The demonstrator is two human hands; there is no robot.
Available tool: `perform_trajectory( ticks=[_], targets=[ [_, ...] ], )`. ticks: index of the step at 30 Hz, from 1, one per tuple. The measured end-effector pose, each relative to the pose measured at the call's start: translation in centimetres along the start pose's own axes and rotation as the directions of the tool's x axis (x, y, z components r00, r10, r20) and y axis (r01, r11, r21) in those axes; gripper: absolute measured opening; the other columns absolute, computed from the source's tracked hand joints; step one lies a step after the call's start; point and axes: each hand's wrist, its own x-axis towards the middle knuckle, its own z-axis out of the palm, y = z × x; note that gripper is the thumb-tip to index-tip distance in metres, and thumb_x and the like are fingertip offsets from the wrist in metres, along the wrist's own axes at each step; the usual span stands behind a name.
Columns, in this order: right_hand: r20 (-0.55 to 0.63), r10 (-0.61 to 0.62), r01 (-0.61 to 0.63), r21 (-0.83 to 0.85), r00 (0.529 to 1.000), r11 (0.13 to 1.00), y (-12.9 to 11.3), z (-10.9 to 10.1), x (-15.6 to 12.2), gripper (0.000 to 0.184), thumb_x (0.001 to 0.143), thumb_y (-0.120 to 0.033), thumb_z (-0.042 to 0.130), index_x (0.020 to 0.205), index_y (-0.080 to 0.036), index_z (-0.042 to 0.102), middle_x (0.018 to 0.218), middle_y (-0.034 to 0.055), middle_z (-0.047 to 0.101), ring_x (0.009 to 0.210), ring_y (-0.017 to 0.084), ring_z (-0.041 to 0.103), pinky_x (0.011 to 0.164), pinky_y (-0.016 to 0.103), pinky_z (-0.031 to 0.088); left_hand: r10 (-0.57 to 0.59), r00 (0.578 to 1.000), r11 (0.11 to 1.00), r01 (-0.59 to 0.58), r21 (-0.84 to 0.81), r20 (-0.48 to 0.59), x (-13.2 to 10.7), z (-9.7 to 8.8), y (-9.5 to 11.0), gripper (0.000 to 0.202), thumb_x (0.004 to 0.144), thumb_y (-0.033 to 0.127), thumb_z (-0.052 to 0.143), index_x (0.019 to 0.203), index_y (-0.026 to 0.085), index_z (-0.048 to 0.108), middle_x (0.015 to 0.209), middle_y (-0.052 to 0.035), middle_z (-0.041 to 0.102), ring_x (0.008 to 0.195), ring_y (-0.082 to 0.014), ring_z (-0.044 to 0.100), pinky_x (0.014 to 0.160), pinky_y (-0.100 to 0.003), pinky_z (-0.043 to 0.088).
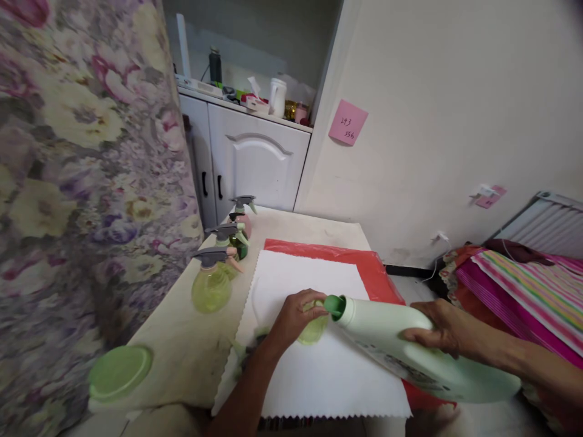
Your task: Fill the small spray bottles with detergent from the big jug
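Note:
My right hand (441,331) grips the handle of a big pale green detergent jug (382,334). The jug is tipped on its side, its dark green spout (335,306) pointing left over a small bottle. That translucent yellow-green bottle (313,329) stands on a white scalloped-edge mat (346,382), no spray head on it. Fingers of my left hand (298,309) close around its upper part, right by the spout; whether liquid flows I cannot tell. Beside my left forearm lies a loose grey-and-green spray head (246,353), partly hidden by the arm.
Several spray bottles (212,291) line the table's left side. A round green lid (121,371) sits at the near-left corner. Red plastic sheeting (364,262) lies under the mat. A floral curtain (91,182) hangs left, a white cabinet (257,158) stands behind, and a bed (523,285) is at right.

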Motion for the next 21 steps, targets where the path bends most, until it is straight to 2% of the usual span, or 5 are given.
perform_trajectory(
  ticks=[7, 11, 14, 18, 21],
  targets=[
    [-0.059, 0.024, -0.020, 0.054, 0.998, 0.998, 0.7, 0.9, 0.0, 0.047, 0.078, -0.061, 0.060, 0.086, -0.015, 0.065, 0.070, 0.0038, 0.066, 0.055, 0.013, 0.056, 0.041, 0.018, 0.036, 0.005, 1.000, 1.000, -0.005, -0.006, 0.000, 0.2, 0.1, 0.1, 0.021, 0.078, 0.030, 0.070, 0.096, 0.021, 0.073, 0.096, -0.0055, 0.072, 0.093, -0.0209, 0.065, 0.086, -0.030, 0.046],
    [-0.082, 0.083, -0.063, 0.216, 0.993, 0.974, 1.7, 0.7, 0.0, 0.046, 0.076, -0.061, 0.062, 0.088, -0.016, 0.063, 0.061, -0.0025, 0.056, 0.045, 0.009, 0.044, 0.037, 0.019, 0.031, -0.005, 1.000, 1.000, 0.005, -0.007, -0.021, 0.1, 0.2, -0.1, 0.024, 0.077, 0.026, 0.069, 0.100, 0.022, 0.073, 0.099, -0.0049, 0.072, 0.095, -0.0207, 0.065, 0.088, -0.030, 0.046],
    [-0.194, 0.089, -0.016, 0.353, 0.977, 0.936, 2.4, -0.2, 0.1, 0.041, 0.075, -0.060, 0.063, 0.075, -0.019, 0.059, 0.050, -0.0065, 0.049, 0.040, 0.008, 0.037, 0.038, 0.020, 0.026, -0.059, 0.997, 0.998, 0.058, -0.028, -0.041, -0.2, 0.1, -0.3, 0.031, 0.076, 0.026, 0.069, 0.108, 0.022, 0.069, 0.103, -0.0046, 0.073, 0.097, -0.0207, 0.065, 0.089, -0.031, 0.047],
    [-0.459, 0.082, 0.178, 0.496, 0.885, 0.850, 2.8, -0.6, 1.3, 0.047, 0.079, -0.058, 0.059, 0.054, -0.022, 0.043, 0.036, -0.0073, 0.041, 0.038, 0.008, 0.032, 0.044, 0.024, 0.027, -0.051, 0.998, 0.998, 0.051, -0.024, -0.023, -0.5, -0.1, -0.3, 0.033, 0.081, 0.029, 0.065, 0.113, 0.022, 0.065, 0.106, -0.0045, 0.073, 0.098, -0.0198, 0.065, 0.089, -0.030, 0.047],
    [-0.599, 0.124, 0.328, 0.587, 0.791, 0.740, 2.7, 0.5, 3.7, 0.049, 0.080, -0.059, 0.056, 0.050, -0.022, 0.045, 0.035, -0.0057, 0.042, 0.037, 0.009, 0.032, 0.043, 0.026, 0.025, 0.013, 1.000, 0.998, -0.013, 0.056, 0.001, -0.6, -0.1, -0.3, 0.025, 0.086, 0.031, 0.059, 0.107, 0.022, 0.067, 0.108, -0.0050, 0.071, 0.103, -0.0200, 0.063, 0.093, -0.030, 0.045]
  ],
)
